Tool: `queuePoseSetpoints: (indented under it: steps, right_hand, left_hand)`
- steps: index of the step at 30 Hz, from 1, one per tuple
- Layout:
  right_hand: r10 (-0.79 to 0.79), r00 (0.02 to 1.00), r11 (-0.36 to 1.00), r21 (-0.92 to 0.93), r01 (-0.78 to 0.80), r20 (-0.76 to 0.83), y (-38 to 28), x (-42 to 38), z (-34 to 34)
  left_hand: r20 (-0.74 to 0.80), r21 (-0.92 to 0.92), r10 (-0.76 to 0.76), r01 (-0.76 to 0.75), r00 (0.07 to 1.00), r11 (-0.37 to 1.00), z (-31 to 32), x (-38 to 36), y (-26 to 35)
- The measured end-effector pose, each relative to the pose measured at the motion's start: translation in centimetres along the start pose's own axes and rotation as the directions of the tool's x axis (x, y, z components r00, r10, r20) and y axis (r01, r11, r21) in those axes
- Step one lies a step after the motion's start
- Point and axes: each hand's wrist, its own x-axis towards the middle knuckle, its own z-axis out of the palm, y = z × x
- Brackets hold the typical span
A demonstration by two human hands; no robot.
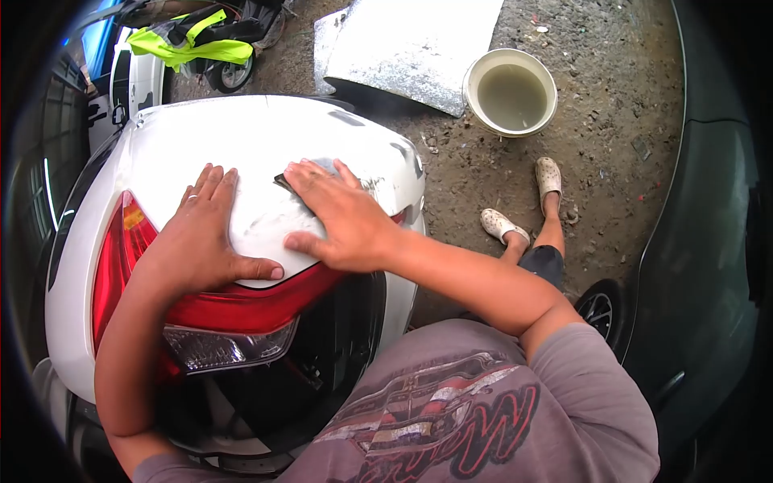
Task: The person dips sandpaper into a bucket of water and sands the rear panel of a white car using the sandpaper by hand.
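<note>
My left hand [197, 229] lies flat on the white car body panel [233, 133], fingers spread and thumb out to the side, with a ring on one finger. My right hand [342, 217] presses a thin, dark piece of sandpaper [282, 182] against the same panel; most of the sheet is hidden under the fingers. Around it the paint is wet and smudged grey. Just below both hands runs the red tail light [241, 310], which has a clear lens section [229, 346] beneath it.
A white bucket [550, 109] of murky water stands on the dirt ground beside a silvery sheet [411, 48]. Feet in pale clogs [506, 227] are close to the car. A dark car [708, 241] is at the right, and a motorbike with a neon-yellow garment [189, 48] at the upper left.
</note>
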Motion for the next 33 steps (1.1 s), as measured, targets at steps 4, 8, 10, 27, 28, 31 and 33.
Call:
queuePoseSetpoints:
  steps: [4, 8, 10, 27, 28, 31, 33]
  right_hand:
    - [-0.120, 0.990, 0.993, -0.005, 0.120, -0.072, -4.0, -0.2, 0.3]
    - [-0.013, 1.000, 1.000, -0.016, 0.013, 0.012, -0.4, 1.2, -0.4]
    - [-0.026, 0.999, 1.000, 0.006, 0.026, -0.035, -2.2, 0.9, -0.2]
    - [-0.084, 0.993, 0.996, -0.004, 0.085, 0.077, -1.0, 1.3, -1.5]
    - [-0.131, 0.991, 0.991, 0.010, 0.131, 0.038, -2.1, 0.6, -1.2]
    - [-0.202, 0.979, 0.979, -0.014, 0.202, 0.005, -3.0, 0.2, -1.0]
    - [-0.101, 0.995, 0.993, -0.069, 0.100, -0.010, 0.6, 1.0, -0.4]
  left_hand:
    - [0.003, -0.019, 0.016, -0.016, 1.000, 1.000, 0.4, 0.3, -0.5]
    - [0.039, -0.028, -0.052, 0.053, 0.998, 0.998, 0.0, -0.6, 0.3]
    - [0.045, -0.031, -0.061, 0.062, 0.997, 0.998, -0.1, -0.8, 0.6]
    - [0.189, 0.234, -0.022, -0.023, 0.982, 0.972, -2.7, -6.3, 4.0]
    - [0.210, 0.241, 0.037, -0.088, 0.977, 0.967, -2.7, -6.8, 4.0]
    - [0.219, 0.218, 0.093, -0.142, 0.971, 0.966, -2.1, -6.8, 4.0]
    - [0.188, 0.202, 0.091, -0.129, 0.978, 0.971, -1.8, -6.6, 4.1]
